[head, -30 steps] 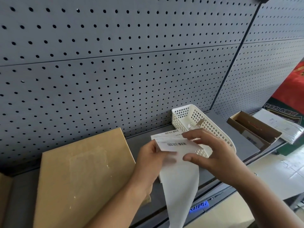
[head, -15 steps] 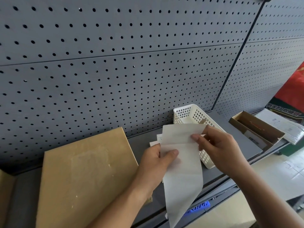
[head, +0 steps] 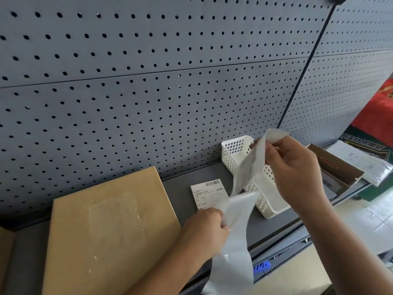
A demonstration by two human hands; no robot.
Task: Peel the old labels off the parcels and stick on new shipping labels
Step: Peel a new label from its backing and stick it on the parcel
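Observation:
A flat brown cardboard parcel [head: 110, 228] lies on the grey shelf at the left, with pale glue residue on its top face. A white shipping label [head: 207, 191] with a barcode lies on the shelf beside it. My left hand [head: 205, 227] grips a long strip of white backing paper [head: 235, 241] low down. My right hand [head: 294, 169] pinches the upper end of the strip above the white basket. The strip twists between my hands and its tail hangs down past the shelf edge.
A white plastic lattice basket [head: 230, 155] stands on the grey shelf [head: 185, 194] against the grey pegboard wall [head: 148, 81]. An open brown cardboard box [head: 338, 167] and a sheet of labels [head: 361, 162] lie at the right. Another cardboard edge [head: 5, 250] shows at far left.
The printed label has left my hands and now lies on the shelf. My right hand has pulled the strip's upper end up and to the right; my left hand has dropped lower.

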